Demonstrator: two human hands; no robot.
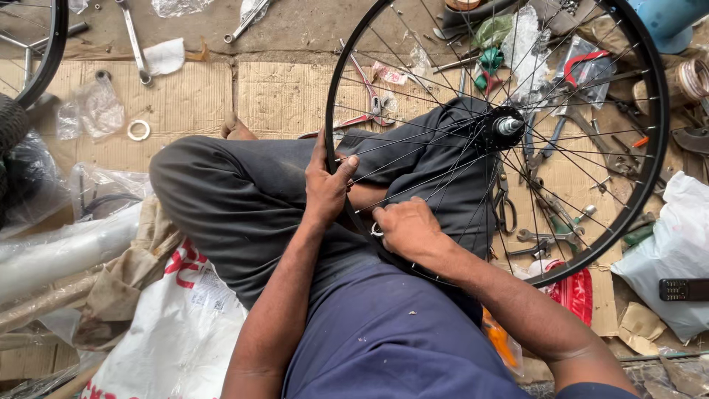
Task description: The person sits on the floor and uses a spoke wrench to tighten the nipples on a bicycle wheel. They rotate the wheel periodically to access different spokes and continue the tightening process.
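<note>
A black spoked bicycle wheel rim (653, 174) rests across my crossed legs, its hub (507, 125) over my right knee. My left hand (327, 186) grips the rim at its near-left edge, thumb hooked over the rim. My right hand (408, 227) sits just beside it on the lower rim, fingers pinched on a small silvery spoke tool (377, 230) at a spoke end. Several thin spokes (436, 159) fan out from the hub past both hands.
I sit on cardboard sheets (284, 96) on the ground. Wrenches (135, 44), pliers (373, 100), a washer (138, 130) and plastic bags (96, 111) lie scattered ahead. A white sack (177, 332) lies at my left, another wheel (44, 52) at top left, a white bag (676, 251) at right.
</note>
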